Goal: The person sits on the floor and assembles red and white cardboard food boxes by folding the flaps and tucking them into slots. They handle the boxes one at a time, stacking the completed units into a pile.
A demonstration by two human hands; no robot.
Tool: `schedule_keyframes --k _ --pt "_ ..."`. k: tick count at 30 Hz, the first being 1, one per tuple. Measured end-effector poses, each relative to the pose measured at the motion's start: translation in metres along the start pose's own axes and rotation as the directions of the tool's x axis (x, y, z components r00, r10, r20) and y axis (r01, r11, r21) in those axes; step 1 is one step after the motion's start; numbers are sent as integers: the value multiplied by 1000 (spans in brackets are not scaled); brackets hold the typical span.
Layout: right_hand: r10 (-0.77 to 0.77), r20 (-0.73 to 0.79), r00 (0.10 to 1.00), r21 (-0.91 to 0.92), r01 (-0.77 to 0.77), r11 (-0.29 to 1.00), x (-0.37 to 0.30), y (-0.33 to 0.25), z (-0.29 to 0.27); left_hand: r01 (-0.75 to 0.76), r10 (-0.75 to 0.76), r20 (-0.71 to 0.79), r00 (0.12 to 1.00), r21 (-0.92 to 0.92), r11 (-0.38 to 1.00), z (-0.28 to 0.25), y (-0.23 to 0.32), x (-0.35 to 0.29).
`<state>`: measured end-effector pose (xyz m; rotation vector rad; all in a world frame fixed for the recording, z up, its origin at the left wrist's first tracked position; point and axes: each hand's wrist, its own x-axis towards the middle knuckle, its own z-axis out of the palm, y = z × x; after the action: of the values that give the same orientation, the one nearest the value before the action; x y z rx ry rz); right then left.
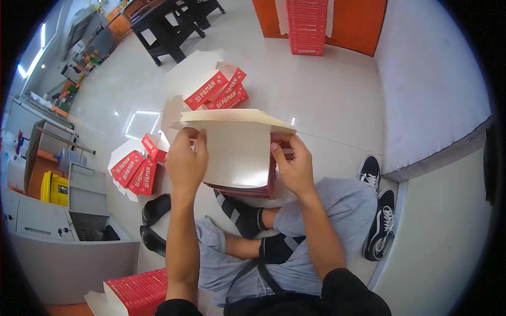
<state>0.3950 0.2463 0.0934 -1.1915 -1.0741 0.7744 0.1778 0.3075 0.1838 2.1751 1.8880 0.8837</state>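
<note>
A cardboard box blank (236, 152), cream-coloured on its upper face, lies in front of me with its far flap bent up. My left hand (185, 158) pinches its left edge near the far corner. On the other side, my right hand (292, 164) has thumb and fingers closed on the right flap. Below the blank is a stack of flat red-edged blanks (245, 191), mostly hidden by it. Part-folded red and white boxes (213, 92) lie just beyond, and more red boxes (136, 174) sit to the left.
I sit cross-legged on a tiled floor. Black slip-on shoes (154, 224) lie left, laced sneakers (380, 226) right by the wall. Red carton stacks stand at lower left (139, 289) and far back (307, 29). A grey drawer cabinet (45, 218) and black stool (166, 31) are beyond.
</note>
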Motion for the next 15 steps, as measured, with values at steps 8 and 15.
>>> schedule_keyframes --k 8,15 --pt "-33 -42 999 -84 29 996 -9 11 18 123 -122 264 957 12 992 20 -49 -18" --pt "104 -79 991 -81 -110 991 -3 0 -7 169 -132 371 919 -68 983 18 -28 -32"
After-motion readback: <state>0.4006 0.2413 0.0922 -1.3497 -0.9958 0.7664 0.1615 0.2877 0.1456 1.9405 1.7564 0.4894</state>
